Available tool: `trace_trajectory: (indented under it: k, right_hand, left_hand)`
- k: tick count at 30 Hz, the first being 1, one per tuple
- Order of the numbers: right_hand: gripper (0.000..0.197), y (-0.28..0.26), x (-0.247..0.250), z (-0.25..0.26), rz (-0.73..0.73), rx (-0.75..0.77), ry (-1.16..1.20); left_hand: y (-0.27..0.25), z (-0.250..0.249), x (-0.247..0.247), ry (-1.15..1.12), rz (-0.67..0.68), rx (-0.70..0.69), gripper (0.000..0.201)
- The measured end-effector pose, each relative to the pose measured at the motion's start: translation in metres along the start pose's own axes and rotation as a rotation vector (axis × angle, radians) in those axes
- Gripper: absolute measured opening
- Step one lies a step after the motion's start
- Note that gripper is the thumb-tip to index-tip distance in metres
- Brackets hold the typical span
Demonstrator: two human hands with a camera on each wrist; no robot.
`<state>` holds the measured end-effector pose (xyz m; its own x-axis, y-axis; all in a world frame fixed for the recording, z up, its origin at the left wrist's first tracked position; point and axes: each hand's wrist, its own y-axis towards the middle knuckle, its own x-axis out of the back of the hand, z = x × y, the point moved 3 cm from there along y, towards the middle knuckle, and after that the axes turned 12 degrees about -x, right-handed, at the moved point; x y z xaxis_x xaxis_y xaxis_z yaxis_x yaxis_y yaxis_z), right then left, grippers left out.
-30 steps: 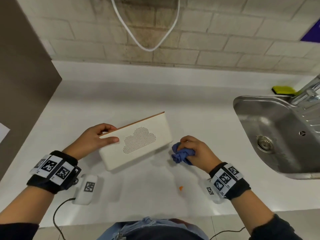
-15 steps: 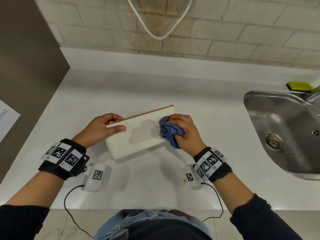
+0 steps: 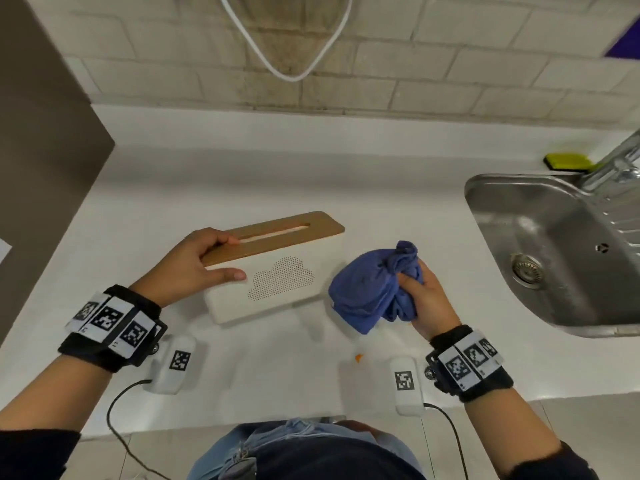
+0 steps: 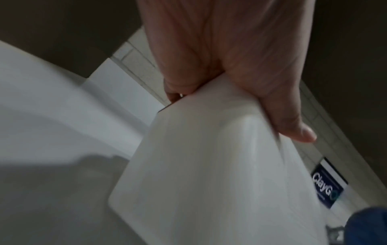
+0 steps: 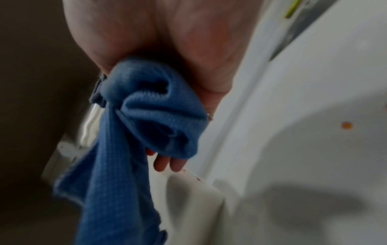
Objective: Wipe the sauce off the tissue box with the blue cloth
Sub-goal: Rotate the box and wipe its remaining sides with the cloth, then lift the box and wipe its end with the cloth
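A white tissue box (image 3: 277,292) with a wooden slotted lid and a dotted cloud pattern stands on the white counter (image 3: 242,174). My left hand (image 3: 194,265) grips its left end, fingers over the lid and thumb on the front face; the left wrist view shows the same box (image 4: 220,174) in my left hand (image 4: 230,66). My right hand (image 3: 422,299) holds the bunched blue cloth (image 3: 374,289) just right of the box, apart from it. In the right wrist view the cloth (image 5: 130,149) hangs from my right hand (image 5: 167,49), and small red specks dot the box corner (image 5: 194,194).
A steel sink (image 3: 554,251) with a faucet lies to the right, a yellow-green sponge (image 3: 568,161) behind it. Orange sauce spots (image 3: 358,357) mark the counter near the front edge. A dark cabinet side (image 3: 41,168) stands on the left. A white cable (image 3: 291,64) hangs on the brick wall.
My right hand went from the counter to press the cloth on the box's right end, then drew back to the right. The box now shows its wooden lid.
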<state>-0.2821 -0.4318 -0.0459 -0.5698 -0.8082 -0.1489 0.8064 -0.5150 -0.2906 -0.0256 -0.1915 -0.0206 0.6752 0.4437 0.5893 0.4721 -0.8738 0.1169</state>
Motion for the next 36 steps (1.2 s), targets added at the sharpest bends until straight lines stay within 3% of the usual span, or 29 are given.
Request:
trace_trajectory:
  k: [2,4,8,12,14,16,19,23,25,28,31,33,36]
  right_hand:
    - [0.071,-0.003,0.006,0.000,-0.007,-0.021,0.175]
    - [0.074,-0.006,0.012,0.001,-0.025,-0.030,0.295]
    - [0.019,-0.014,0.027,0.004,-0.102,-0.014,0.378]
    - [0.018,-0.014,0.032,0.006,-0.096,0.003,0.389]
    - [0.051,-0.008,0.032,0.003,-0.099,-0.013,0.371]
    - [0.059,-0.001,0.029,-0.002,-0.117,-0.046,0.382]
    - [0.027,0.009,0.017,-0.007,-0.105,-0.086,0.346]
    - [0.019,0.024,0.002,0.002,-0.078,-0.160,0.335]
    - [0.012,0.033,0.006,0.009,-0.140,-0.221,0.180]
    - [0.015,0.044,0.025,0.019,-0.275,-0.255,-0.427]
    - [0.023,0.054,0.035,0.024,-0.327,-0.228,-0.984]
    - [0.034,0.055,0.028,0.028,-0.382,-0.194,-1.122]
    - [0.031,0.054,0.002,0.026,-0.313,-0.154,-1.208]
  left_hand:
    - [0.005,0.002,0.002,0.084,0.067,-0.079,0.047]
    - [0.010,0.008,0.007,0.148,0.120,-0.122,0.050]
    - [0.024,0.019,0.020,0.366,0.164,-0.230,0.075]
    - [0.028,0.031,0.027,0.492,0.190,-0.228,0.063]
    - [0.027,0.029,0.026,0.524,0.163,-0.198,0.056]
    - [0.023,0.020,0.018,0.582,0.129,-0.144,0.061]
    - [0.014,-0.012,-0.017,0.596,0.136,-0.144,0.081]
    - [0.013,-0.043,-0.076,0.676,0.063,-0.109,0.095]
    - [0.018,-0.045,-0.092,0.729,-0.033,-0.062,0.093]
    - [0.023,-0.045,-0.103,0.770,-0.145,-0.049,0.087]
    - [0.027,-0.048,-0.106,0.804,-0.171,-0.059,0.081]
    - [0.027,-0.047,-0.106,0.786,-0.169,-0.071,0.080]
    - [0.026,-0.048,-0.094,0.695,-0.197,-0.074,0.077]
